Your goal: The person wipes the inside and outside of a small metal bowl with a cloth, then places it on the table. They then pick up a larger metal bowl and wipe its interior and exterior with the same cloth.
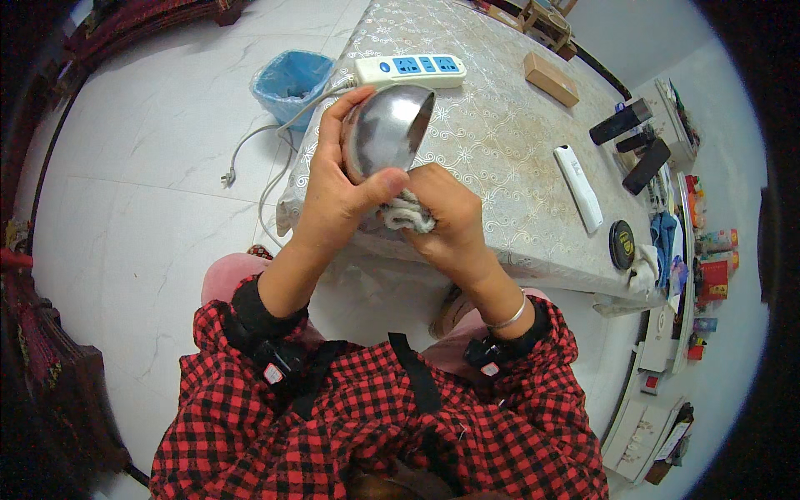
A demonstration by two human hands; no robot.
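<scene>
A shiny metal bowl (pixel 384 134) is tilted on its side above the near edge of the table, its opening turned to the right. My left hand (pixel 334 169) grips it from the left, with the thumb across its lower side and the fingers around the back. A grey-white cloth (pixel 407 212) is bunched in my right hand (pixel 447 209), just below the bowl's rim. The right fingertips are hidden behind the bowl and the cloth, so I cannot tell whether the cloth presses on the inner wall.
A white power strip (pixel 412 72) lies on the patterned tablecloth (pixel 481 137) beyond the bowl. Farther right are a cardboard box (pixel 551 79), a white remote control (pixel 578 187) and a round black tin (pixel 622 245). A blue-lined bin (pixel 290 84) stands on the floor at left, near a loose cable (pixel 275 181).
</scene>
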